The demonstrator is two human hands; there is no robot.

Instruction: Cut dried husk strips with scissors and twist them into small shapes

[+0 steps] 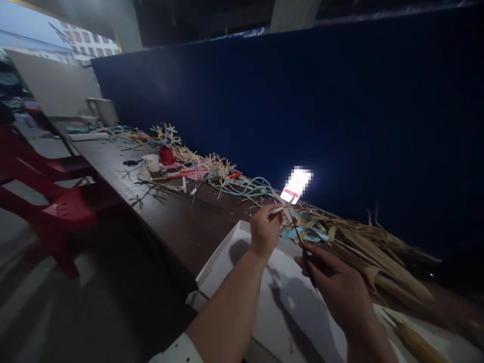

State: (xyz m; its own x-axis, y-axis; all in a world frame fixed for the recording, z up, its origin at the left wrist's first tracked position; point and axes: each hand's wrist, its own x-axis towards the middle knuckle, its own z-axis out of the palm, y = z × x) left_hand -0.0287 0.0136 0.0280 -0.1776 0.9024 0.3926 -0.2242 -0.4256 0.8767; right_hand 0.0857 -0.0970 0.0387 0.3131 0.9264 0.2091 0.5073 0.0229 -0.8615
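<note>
My left hand [265, 232] pinches a pale strip of dried husk [288, 214] between thumb and fingers, above the far edge of a shallow white box [221, 252]. Closed around a slim dark tool [307, 264] is my right hand [342, 285]; the tool's thin end reaches up to the strip, and its exact kind is unclear. A lit phone [291, 195] leans behind my left hand. Light blue strips [308, 233] and long dry husks [381, 252] lie beyond the box. At the lower right rests a pointed tool with a yellow handle [416, 345].
Along the table lie husk flowers [217, 166], blue cords [245, 187], a red thread spool [166, 155], a white cup [151, 163] and black scissors [132, 163]. A dark blue partition [264, 101] stands behind. Red plastic chairs [71, 206] are at the left.
</note>
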